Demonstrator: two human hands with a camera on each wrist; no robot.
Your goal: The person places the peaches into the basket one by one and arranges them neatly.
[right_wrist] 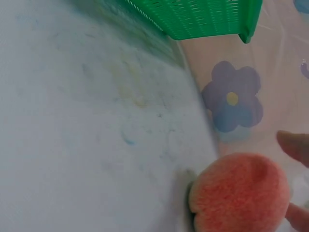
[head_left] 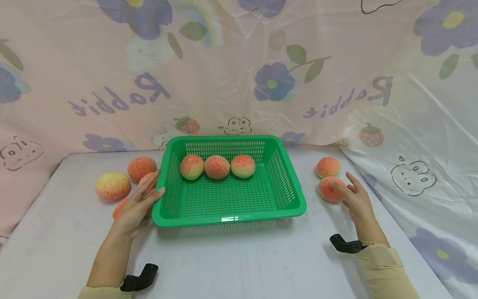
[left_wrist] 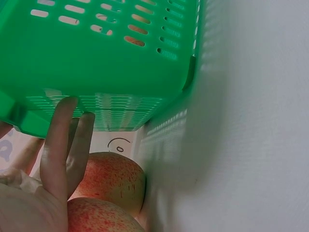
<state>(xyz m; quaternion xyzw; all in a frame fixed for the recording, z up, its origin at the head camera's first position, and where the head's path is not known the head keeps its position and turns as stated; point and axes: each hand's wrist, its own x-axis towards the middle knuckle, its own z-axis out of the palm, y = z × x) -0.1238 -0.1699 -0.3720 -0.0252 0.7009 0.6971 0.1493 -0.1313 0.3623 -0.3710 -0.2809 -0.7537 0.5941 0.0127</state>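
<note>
A green plastic basket (head_left: 228,218) stands mid-table with three peaches inside, among them a reddish peach (head_left: 217,167) in the middle of the row. My left hand (head_left: 132,211) is at the basket's left side, its fingers extended along the wall and the thumb at the rim; in the left wrist view the fingertips (left_wrist: 66,104) meet the slotted wall. To the right, my right hand (head_left: 356,201) reaches over a red peach (head_left: 331,189), fingers spread and fingertips right at its side. In the right wrist view this peach (right_wrist: 240,193) lies beside two fingertips (right_wrist: 295,146).
Several peaches lie left of the basket, including a yellow one (head_left: 112,186) and an orange-red one (head_left: 142,168), some partly hidden behind my left hand. Another peach (head_left: 328,167) sits behind the right one. A patterned cloth (head_left: 224,74) hangs behind the white table (head_left: 239,261).
</note>
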